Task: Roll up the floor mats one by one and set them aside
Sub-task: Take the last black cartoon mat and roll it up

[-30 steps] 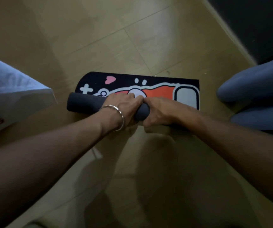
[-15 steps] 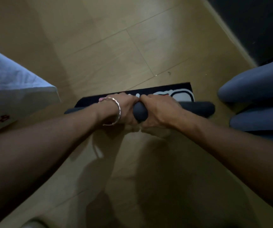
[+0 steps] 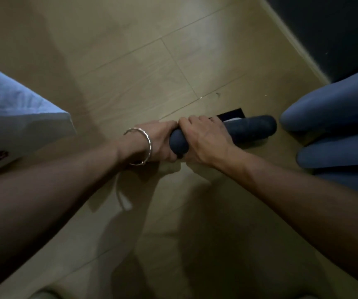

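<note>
A dark grey rolled floor mat (image 3: 251, 128) lies across the wooden floor in the middle of the view. Only a small black corner of its printed face (image 3: 233, 114) still shows flat beyond the roll. My left hand (image 3: 158, 141), with a silver bangle on the wrist, grips the roll near its middle. My right hand (image 3: 204, 141) grips the roll right beside it, the fingers curled over the top. The roll's left part is hidden behind my left hand and forearm.
Pale blue-white bedding (image 3: 16, 119) hangs in at the left. Two grey-blue rolled mats or cushions (image 3: 333, 113) lie at the right, close to the roll's end. A dark wall with a skirting edge (image 3: 292, 42) runs along the upper right. Wooden floor (image 3: 130, 61) stretches ahead.
Both hands have rolled the mat further away from me. The printed face shrank from a wide strip to a small black corner, and the roll's right end moved closer to the grey-blue rolls.
</note>
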